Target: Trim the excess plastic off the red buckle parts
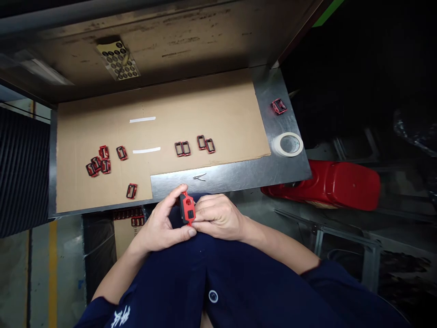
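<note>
Close to my body, just off the table's front edge, I hold a small red and black plastic frame [187, 208]. My left hand [164, 223] grips it between thumb and fingers at its top and bottom ends. At its right side is my right hand [218, 216], closed with fingers curled and the fingertips pressed against the part; whether they pinch anything small is hidden. Tweezers [200, 176] lie on the metal strip just beyond my hands. More red and black frames [182, 148] rest on the cardboard [218, 105], some in the middle and several at the left.
At the right end of the metal tabletop lie a roll of tape [288, 145] and another red and black part [279, 106]. A sheet of round stickers [118, 60] hangs on the back panel. Below right is a red plastic stool [355, 184]; below left, a box of parts [128, 228].
</note>
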A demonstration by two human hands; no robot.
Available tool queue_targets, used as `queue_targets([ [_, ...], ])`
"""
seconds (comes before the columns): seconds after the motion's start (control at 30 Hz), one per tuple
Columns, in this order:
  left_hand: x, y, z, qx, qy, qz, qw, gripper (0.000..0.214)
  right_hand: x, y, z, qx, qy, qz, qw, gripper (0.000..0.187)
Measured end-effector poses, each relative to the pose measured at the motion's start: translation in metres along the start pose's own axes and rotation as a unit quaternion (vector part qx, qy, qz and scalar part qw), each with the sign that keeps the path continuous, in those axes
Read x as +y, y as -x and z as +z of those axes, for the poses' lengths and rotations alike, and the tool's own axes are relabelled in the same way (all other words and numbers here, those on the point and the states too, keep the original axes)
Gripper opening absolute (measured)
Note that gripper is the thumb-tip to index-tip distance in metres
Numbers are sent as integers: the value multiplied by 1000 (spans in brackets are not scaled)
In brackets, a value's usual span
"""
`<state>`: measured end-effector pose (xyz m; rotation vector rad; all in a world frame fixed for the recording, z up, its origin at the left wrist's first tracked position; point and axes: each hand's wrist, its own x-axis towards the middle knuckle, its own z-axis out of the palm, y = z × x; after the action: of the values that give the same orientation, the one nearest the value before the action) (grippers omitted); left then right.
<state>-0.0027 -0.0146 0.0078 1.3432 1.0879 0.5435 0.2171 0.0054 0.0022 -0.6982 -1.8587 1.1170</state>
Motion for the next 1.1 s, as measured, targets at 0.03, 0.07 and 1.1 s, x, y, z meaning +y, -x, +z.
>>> queue_targets([
  [0.03,0,0,0,4,0,1,1000,90,0,0,0,-3,2,8,1000,17],
  [0.07,-1,0,1,10,1,2,1000,90,-1,0,-1,-9,2,21,1000,16],
  [1.1,1,-17,8,131,-389,296,863,96,-7,-5,0,108,-30,109,988,22],
])
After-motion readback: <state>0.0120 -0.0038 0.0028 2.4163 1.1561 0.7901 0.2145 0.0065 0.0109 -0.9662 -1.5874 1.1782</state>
